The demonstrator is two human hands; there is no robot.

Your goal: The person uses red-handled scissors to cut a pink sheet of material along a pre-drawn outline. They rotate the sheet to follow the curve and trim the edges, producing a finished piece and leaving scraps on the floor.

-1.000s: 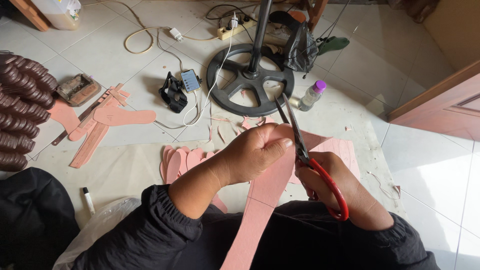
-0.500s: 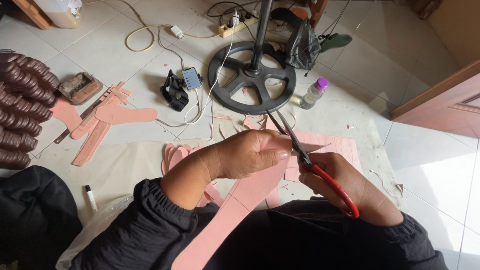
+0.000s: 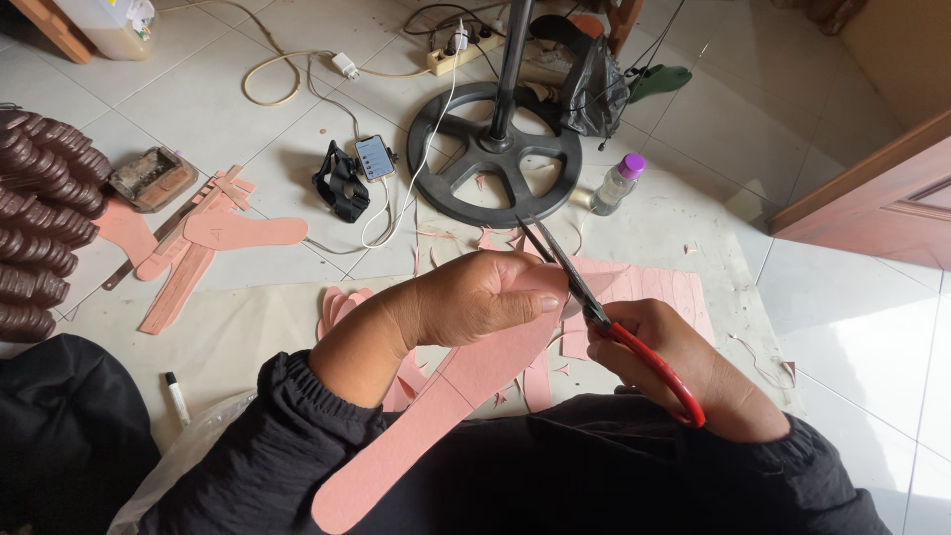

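Observation:
My left hand grips a long pink sole-shaped strip that runs down over my lap. My right hand holds red-handled scissors, whose blades are slightly apart and point up and away at the strip's top edge, just beside my left fingertips. A larger pink sheet lies flat on the pale paper under both hands. Several cut pink soles are stacked on the floor just left of my left wrist.
A black fan base stands ahead, with a phone, cables and a power strip near it. A purple-capped bottle is to its right. Pink offcuts and stacked brown soles lie left. A wooden door is at right.
The pink strip has swung in my left hand so its long end now hangs toward the lower left. The scissors have shifted slightly left along its edge.

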